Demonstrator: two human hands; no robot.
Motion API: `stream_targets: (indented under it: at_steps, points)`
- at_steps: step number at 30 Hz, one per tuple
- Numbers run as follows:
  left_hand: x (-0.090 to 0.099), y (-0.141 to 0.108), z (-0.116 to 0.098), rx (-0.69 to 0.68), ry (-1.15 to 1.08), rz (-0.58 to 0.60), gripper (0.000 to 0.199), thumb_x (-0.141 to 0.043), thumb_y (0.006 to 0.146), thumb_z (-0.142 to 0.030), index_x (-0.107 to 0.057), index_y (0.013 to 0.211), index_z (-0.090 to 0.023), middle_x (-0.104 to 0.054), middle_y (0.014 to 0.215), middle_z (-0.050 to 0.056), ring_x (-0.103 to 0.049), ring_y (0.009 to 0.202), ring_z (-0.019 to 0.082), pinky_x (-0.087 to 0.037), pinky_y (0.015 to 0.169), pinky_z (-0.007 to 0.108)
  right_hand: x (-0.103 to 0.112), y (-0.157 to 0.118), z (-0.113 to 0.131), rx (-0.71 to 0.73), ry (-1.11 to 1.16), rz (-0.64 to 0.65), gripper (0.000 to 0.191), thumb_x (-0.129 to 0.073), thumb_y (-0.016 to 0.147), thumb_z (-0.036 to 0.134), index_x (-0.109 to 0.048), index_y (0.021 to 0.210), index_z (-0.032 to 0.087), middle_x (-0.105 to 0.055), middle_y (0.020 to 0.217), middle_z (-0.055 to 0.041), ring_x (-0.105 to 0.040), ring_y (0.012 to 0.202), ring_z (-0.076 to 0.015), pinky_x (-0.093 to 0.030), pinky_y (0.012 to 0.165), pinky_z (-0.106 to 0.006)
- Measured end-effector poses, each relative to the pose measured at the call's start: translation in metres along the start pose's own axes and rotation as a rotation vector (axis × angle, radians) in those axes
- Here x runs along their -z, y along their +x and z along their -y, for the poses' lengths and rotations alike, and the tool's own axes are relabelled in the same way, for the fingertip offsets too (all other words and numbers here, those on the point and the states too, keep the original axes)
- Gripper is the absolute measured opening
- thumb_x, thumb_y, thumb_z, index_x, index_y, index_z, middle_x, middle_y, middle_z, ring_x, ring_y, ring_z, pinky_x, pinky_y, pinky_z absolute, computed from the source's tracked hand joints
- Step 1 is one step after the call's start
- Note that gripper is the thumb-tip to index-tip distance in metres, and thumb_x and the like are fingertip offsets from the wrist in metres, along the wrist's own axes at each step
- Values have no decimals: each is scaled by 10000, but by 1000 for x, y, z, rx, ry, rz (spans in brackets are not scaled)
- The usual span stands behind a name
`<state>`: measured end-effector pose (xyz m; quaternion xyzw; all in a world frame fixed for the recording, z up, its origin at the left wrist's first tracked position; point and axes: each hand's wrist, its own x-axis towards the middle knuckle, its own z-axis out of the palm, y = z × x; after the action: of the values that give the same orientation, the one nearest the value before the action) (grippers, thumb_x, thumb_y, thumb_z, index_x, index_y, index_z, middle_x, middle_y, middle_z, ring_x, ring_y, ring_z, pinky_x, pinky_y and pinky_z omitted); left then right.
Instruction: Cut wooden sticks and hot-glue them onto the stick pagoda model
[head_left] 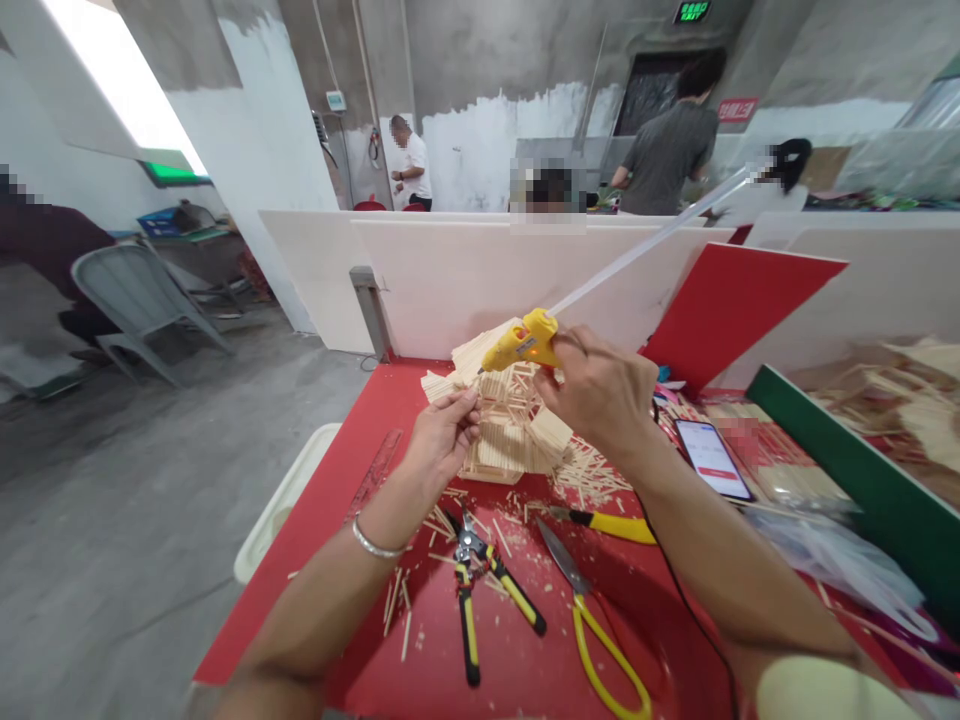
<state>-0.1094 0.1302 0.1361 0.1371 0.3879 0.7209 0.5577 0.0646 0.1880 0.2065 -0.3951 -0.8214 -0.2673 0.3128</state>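
between right fingers (573, 350), glue gun (523, 343)

Red tbl (409, 690) holds pliers (469, 546), scissors (573, 574), sticks (596, 474) & wdn model (501, 450).

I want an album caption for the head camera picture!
The right hand points a yellow glue gun near a small wooden-stick structure.

The stick model (501, 447) stands on the table (405, 680), between the left hand (442, 440) and the right hand (596, 385). The glue gun (529, 342) is in the right hand, nozzle just beyond the left. Loose sticks (592, 472) lie below the right hand. Wire strippers (468, 550) and, to their right, scissors (578, 585) lie nearer than both hands. Phone (711, 458): right of the right hand. Panel (487, 265): behind both hands.
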Motion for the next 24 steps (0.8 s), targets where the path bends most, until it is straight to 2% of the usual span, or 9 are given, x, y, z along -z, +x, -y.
stream_targets:
  at_steps: [7,11,15,17,19,22,24]
  points:
    - [-6,-11,-1,-177,70,-23,150,-802,693,-140,-660,730,-109,-619,608,-5,-528,458,41,-411,421,139,11,-4,4,-14,44,79,367,-460,911,340,-602,1210,182,-688,1051,-83,-580,761,-187,-242,582,-325]
    - [-9,-21,-8,-220,138,-23,138,-799,685,-131,-666,703,-102,-612,595,-7,-503,441,29,-378,409,133,16,-9,7,-61,96,113,420,-476,899,397,-584,1247,189,-673,1090,-97,-576,801,-209,-248,598,-323]
    - [10,-33,-1,-247,169,-65,166,-821,665,-172,-670,715,-123,-641,640,-2,-518,463,38,-395,423,146,21,-31,-9,-185,108,116,505,-523,854,446,-543,1276,168,-646,1124,-127,-572,884,-248,-305,664,-325]
    - [29,-44,16,-232,210,-72,179,-828,665,-203,-692,765,-143,-658,667,-2,-530,469,45,-418,441,156,26,-59,-27,-260,72,117,505,-523,842,474,-556,1229,150,-645,1102,-141,-571,924,-270,-331,699,-342]
    - [52,-58,43,-177,275,-77,193,-827,674,-233,-713,813,-164,-660,669,-5,-536,477,56,-421,447,163,34,-100,-48,-349,22,144,469,-520,827,515,-588,1131,165,-653,1051,-146,-576,931,-284,-345,701,-357]
    - [81,-85,91,-141,435,-65,164,-807,712,-258,-741,838,-178,-610,597,-23,-504,480,66,-409,460,169,48,-178,-70,-504,7,306,373,-489,814,605,-603,904,261,-659,856,-123,-598,849,-264,-345,637,-356]
    - [93,-101,118,-165,500,-102,107,-788,735,-248,-752,815,-186,-632,654,-12,-530,548,76,-439,524,172,53,-230,-73,-625,59,456,338,-497,803,610,-568,796,279,-630,717,-99,-594,728,-248,-352,591,-347]
